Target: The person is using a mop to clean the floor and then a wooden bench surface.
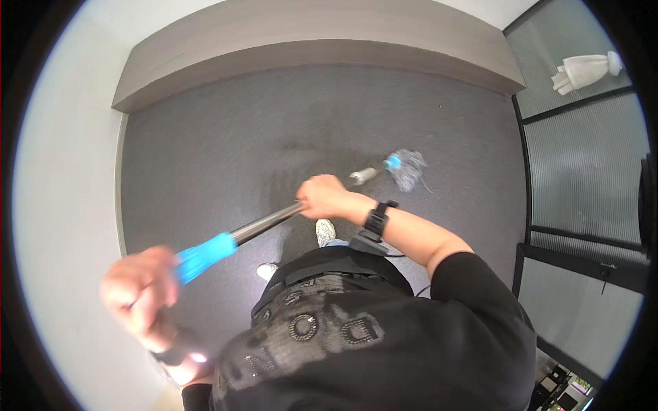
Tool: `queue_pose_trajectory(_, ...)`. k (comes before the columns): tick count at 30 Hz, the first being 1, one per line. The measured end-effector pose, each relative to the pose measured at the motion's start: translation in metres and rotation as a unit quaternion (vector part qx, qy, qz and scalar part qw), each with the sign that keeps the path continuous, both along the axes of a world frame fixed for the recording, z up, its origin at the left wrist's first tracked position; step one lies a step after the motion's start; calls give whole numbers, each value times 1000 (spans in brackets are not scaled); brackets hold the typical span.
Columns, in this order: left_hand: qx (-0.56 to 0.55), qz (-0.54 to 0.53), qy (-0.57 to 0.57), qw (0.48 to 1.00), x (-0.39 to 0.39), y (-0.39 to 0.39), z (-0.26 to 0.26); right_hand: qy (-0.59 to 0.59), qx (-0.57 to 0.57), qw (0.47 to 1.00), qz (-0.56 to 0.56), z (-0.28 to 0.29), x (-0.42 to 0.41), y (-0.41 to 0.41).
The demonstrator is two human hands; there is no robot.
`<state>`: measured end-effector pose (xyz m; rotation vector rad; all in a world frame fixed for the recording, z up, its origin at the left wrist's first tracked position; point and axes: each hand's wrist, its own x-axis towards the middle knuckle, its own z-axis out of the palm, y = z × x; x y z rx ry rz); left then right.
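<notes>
A string mop crosses in front of me at a slant, its steel handle (268, 223) running from lower left to upper right. At the handle's top end, my left hand (140, 292) is closed around the blue plastic grip (206, 255), slightly blurred. My right hand (323, 197) clasps the steel tube farther down and hides part of it. Beyond that hand a pale sleeve (363, 176) shows on the handle. The grey string mop head (409, 171), with its blue connector (393, 163), rests on the dark grey floor (231, 138).
A grey-brown ledge (318, 51) spans the far side. To the left stands a white wall (67, 169). Ribbed glass panels (581, 174) in black frames line the right, with a tied white cloth (586, 72) near the top. My shoes (325, 232) are below my hands.
</notes>
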<state>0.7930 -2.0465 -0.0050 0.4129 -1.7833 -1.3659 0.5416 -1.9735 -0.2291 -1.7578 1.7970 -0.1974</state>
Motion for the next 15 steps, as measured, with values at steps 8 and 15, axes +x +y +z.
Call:
queue_pose_trajectory(8,-240,255,-16,937,122,62,72,-183,-140,953,198,51,137,-88)
queue_pose_trajectory(15,-260,-43,-56,963,79,87,103,-306,-280,867,277,41,203,-102)
